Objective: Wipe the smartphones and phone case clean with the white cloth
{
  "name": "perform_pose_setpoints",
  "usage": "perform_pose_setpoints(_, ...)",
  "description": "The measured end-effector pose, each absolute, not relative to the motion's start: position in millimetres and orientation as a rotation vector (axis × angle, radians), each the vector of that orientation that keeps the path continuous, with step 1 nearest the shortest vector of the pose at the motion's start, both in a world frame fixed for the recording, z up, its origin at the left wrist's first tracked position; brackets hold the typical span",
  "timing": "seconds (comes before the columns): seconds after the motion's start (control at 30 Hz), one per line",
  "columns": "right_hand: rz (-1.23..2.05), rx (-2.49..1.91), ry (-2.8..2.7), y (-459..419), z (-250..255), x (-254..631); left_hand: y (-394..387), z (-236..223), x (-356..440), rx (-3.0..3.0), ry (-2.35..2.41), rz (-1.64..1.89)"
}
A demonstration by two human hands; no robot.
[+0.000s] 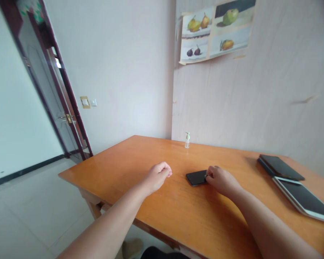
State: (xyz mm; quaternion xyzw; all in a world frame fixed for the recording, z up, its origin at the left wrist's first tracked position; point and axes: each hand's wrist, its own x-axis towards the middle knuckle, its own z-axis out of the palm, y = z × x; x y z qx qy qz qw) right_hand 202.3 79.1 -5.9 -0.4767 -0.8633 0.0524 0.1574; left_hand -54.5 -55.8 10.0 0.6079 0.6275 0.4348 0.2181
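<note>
A black smartphone [196, 177] lies flat on the wooden table [140, 154], screen up. My right hand [221, 179] is closed over its right end, with fingertips curled down at the screen. Something small and dark shows at those fingertips, too little to name. To the left of the phone, my left hand [159, 175] rests at the tabletop with its fingers curled into a loose fist, and nothing shows in it. Beyond both hands, a small clear pump bottle [187, 141] with a pale green top stands upright near the table's back edge.
At the right lie a dark tablet [282, 167] and a white-framed tablet [307, 198], their corners close together. Behind the table rises a wall with a taped fruit poster [209, 39]. A door [40, 68] stands at the left, beyond the tiled floor [40, 208].
</note>
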Motion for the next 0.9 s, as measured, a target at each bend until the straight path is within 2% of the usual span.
perform_pose_setpoints(0.17, 0.172, -1.333, -2.436, 79, -7, 201, -15, 11, -21, 1.809, 1.755, 1.077)
perform_pose_setpoints(0.33, 0.222, -1.344, -2.395, 89, -10, 208, -12, 0, -3, 2.079, 1.874, 0.763)
perform_pose_setpoints(0.53, 0.157, -1.465, -2.307, 82, -7, 206, -10, -12, -4, 2.135, 1.851, 0.85)
perform_pose_setpoints(0.77, 0.365, -1.01, -2.477, 37, -6, 171, -10, -11, -1, 2.119, 1.859, 0.895)
perform_pose_setpoints(0.9, 0.266, -1.33, -2.36, 65, -6, 195, -11, -10, 0, 2.108, 1.848, 0.9)
